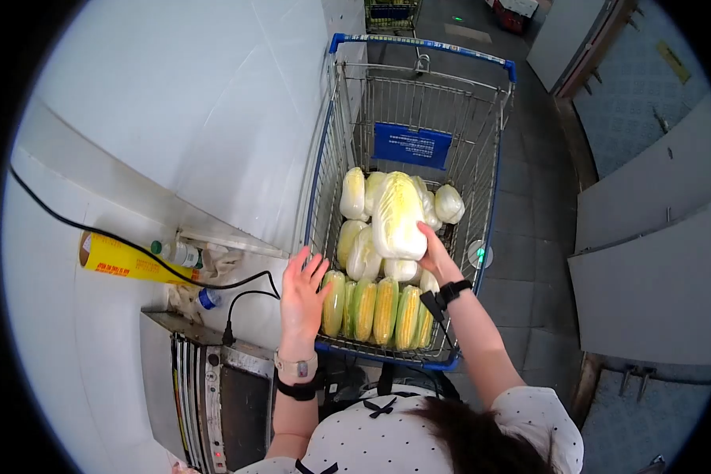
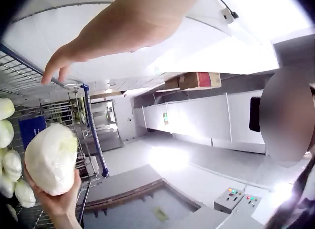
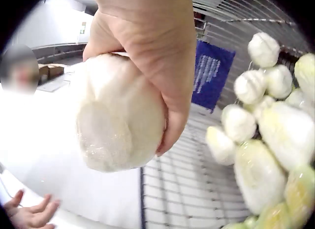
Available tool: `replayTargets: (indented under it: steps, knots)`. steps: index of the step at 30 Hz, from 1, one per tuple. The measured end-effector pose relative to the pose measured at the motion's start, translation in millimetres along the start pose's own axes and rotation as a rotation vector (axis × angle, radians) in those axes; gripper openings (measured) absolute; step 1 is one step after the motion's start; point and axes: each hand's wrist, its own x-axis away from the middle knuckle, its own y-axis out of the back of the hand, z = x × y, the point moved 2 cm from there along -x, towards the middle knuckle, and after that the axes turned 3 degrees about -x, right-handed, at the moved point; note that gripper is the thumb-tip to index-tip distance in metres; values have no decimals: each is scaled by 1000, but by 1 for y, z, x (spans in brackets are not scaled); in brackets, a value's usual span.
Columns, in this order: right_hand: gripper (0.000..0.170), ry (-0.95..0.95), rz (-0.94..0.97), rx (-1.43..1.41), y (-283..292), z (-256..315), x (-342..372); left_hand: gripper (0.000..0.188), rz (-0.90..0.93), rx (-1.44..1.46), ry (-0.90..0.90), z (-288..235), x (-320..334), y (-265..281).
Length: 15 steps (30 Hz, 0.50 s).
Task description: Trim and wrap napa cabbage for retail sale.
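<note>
Nearest, lower left: machine (image 1: pixel 241 419) beside me. Left hand (image 1: pixel 300 299) raised at the near left of the cart (image 1: pixel 478 150), fingers spread, nothing in it. Corn (image 1: pixel 385 310) just past it, cobs side by side across the near end.

Right hand (image 1: pixel 434 251) wraps round the held cabbage (image 1: pixel 399 217), thumb and fingers on opposite sides. I see that cabbage raised over the cart, apart from the pile in the right wrist view. Other cabbages (image 1: pixel 354 193) sit beyond the corn, bunched, look film-wrapped.

Progress, my read: part-way. Corn row laid out, several cabbages down in the cart; the held one isn't set down. Can't tell if it's going in or coming out, so I count at least that one as unfinished. Total count unclear, some hidden.

Farther: blue sign (image 1: pixel 411 145) on the cart's far end, handle (image 1: pixel 426 47) above it, second cart (image 1: pixel 391 14) beyond, on the floor (image 1: pixel 517 245).
</note>
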Motion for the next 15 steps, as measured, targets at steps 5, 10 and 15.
replayTargets:
  steps: [5, 10, 15]
  knots:
    - [56, 27, -264, 17, 97, -7, -89, 54, -124, -9, -100, -10, -2, 24]
    - [66, 68, -391, 112, 131, 16, -114, 52, -208, -116, -155, -17, -12, 48]
    - [62, 44, -348, 186, 181, 52, -167, 43, -128, -315, -97, -10, -29, 38]
